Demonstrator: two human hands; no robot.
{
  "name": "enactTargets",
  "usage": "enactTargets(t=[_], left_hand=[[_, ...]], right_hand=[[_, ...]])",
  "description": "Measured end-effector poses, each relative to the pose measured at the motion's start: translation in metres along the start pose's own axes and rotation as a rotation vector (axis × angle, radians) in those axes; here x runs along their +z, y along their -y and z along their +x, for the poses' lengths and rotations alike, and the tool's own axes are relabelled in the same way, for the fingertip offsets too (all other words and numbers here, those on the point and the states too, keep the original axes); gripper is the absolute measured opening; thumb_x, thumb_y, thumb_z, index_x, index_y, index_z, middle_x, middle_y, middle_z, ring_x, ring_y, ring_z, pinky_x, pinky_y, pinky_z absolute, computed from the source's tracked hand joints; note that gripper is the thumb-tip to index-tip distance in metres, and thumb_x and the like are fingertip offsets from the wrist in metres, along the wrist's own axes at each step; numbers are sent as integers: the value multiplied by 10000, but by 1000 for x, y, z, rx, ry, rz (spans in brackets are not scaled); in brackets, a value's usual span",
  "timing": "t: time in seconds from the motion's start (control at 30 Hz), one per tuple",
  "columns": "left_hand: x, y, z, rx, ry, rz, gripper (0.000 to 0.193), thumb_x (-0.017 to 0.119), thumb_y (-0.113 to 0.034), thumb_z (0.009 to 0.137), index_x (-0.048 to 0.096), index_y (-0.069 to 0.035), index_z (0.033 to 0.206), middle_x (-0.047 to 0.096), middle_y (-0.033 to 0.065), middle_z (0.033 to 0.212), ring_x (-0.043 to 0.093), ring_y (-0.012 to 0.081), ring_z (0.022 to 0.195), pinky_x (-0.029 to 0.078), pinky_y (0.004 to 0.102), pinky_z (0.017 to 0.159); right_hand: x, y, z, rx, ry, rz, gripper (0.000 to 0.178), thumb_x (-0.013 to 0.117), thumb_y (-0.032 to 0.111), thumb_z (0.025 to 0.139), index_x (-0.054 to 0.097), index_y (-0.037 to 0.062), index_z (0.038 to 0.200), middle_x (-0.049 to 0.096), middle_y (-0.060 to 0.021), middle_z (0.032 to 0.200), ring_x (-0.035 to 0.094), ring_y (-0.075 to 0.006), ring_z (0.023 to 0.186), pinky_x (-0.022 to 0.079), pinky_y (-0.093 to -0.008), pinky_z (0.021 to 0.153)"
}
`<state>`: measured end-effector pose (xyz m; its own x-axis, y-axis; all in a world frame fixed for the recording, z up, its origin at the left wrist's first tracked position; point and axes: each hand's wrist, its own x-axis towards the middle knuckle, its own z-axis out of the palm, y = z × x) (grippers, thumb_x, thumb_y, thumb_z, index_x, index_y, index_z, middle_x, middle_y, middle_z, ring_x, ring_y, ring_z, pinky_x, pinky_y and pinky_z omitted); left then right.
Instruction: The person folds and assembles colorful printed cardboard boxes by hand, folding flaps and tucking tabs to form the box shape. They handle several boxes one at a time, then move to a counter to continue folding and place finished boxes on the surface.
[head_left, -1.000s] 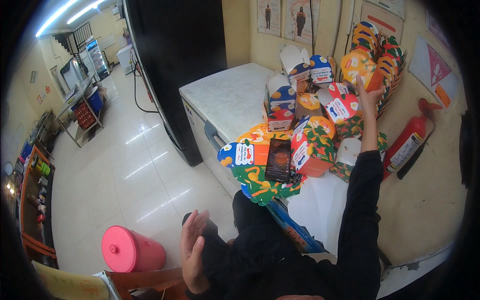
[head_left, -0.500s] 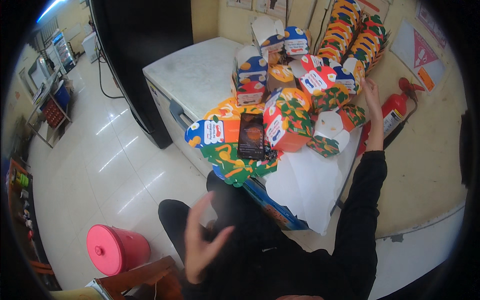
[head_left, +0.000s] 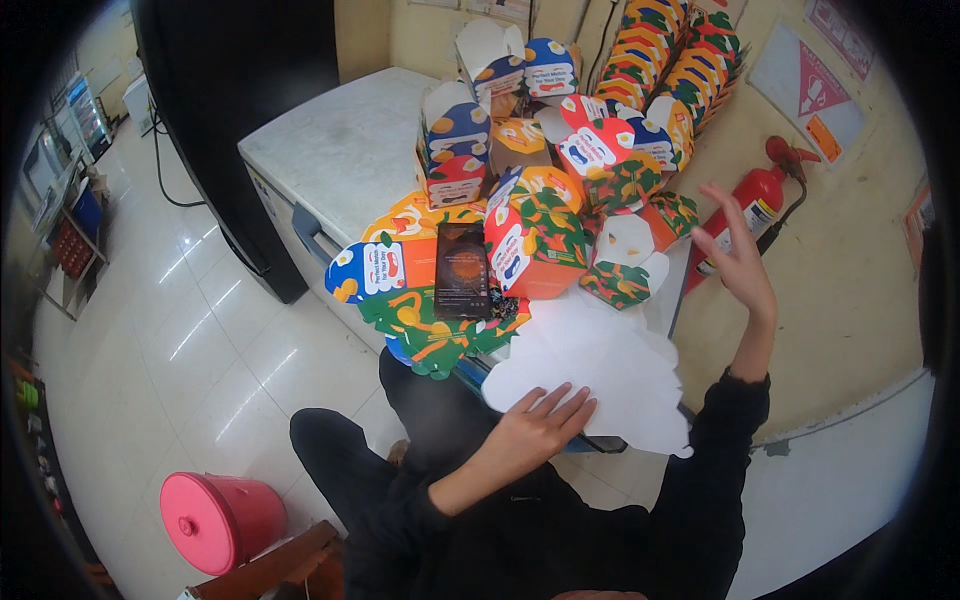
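My left hand lies with its fingers flat on the near part of a white unfolded carton blank, which sits at the front right of the white-topped chest. Raised in the air right of the cartons, my right hand has its fingers apart and holds nothing. A folded carton with a white inside is nearest to it. Left of that stands a bigger orange and green food carton. A dark phone rests on printed flat blanks, its screen lit.
Several folded cartons crowd the chest top. Tall nested carton stacks lean at the back right. A red fire extinguisher is at the wall. A pink lidded bucket stands on the floor, and a black cabinet rises behind.
My left hand has come up and right from over my lap onto the white blank. My right hand has drawn back from the upright cartons. The whole view has shifted slightly.
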<state>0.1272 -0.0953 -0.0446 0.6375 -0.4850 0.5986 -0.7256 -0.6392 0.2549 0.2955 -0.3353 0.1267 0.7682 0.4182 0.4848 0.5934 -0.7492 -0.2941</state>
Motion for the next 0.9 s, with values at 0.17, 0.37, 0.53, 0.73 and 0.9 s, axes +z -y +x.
enactTargets(t=[0.17, 0.37, 0.53, 0.73, 0.9], left_hand=[[-82, -2, -25, -249, -144, -405, 446, 582, 22, 739, 558, -51, 1178, 632, 68, 1116, 637, 235, 911, 491, 297, 730], [-123, -8, -75, -870, -726, -1002, 136, 577, -101, 892, 572, 28, 934, 628, 42, 788, 557, 57, 663, 418, 197, 549], [-119, -27, -89, -992, -817, -944, 205, 582, -165, 898, 579, 26, 973, 601, 11, 782, 518, 37, 626, 407, 178, 514], [-126, -43, -92, -1007, -752, -1051, 289, 590, -201, 898, 560, 32, 1067, 627, 44, 893, 579, 76, 757, 462, 199, 599], [-132, -43, -108, -790, -747, -1363, 560, 655, -274, 822, 443, 40, 1235, 562, 108, 1135, 537, 160, 1047, 431, 308, 893]], right_hand=[[-19, 43, -37, 84, 179, 146, 378, 620, 180, 830, 531, 41, 1170, 549, -103, 1197, 518, -234, 1091, 383, -344, 945], [-28, 93, -53, -93, -170, 301, 273, 617, 145, 810, 606, 27, 1057, 626, -105, 1078, 546, -243, 1080, 395, -339, 925], [38, 176, -36, -755, -17, 277, 395, 687, 219, 752, 599, 88, 1115, 551, -82, 1233, 473, -282, 1195, 335, -433, 998], [100, 231, -47, -1053, 149, 152, 593, 641, 381, 779, 484, 110, 1283, 444, -80, 1358, 346, -235, 1311, 182, -507, 1093], [123, 242, -37, -1012, 295, 418, 536, 654, 386, 777, 530, 137, 1236, 513, -56, 1289, 418, -213, 1258, 178, -516, 1095]])
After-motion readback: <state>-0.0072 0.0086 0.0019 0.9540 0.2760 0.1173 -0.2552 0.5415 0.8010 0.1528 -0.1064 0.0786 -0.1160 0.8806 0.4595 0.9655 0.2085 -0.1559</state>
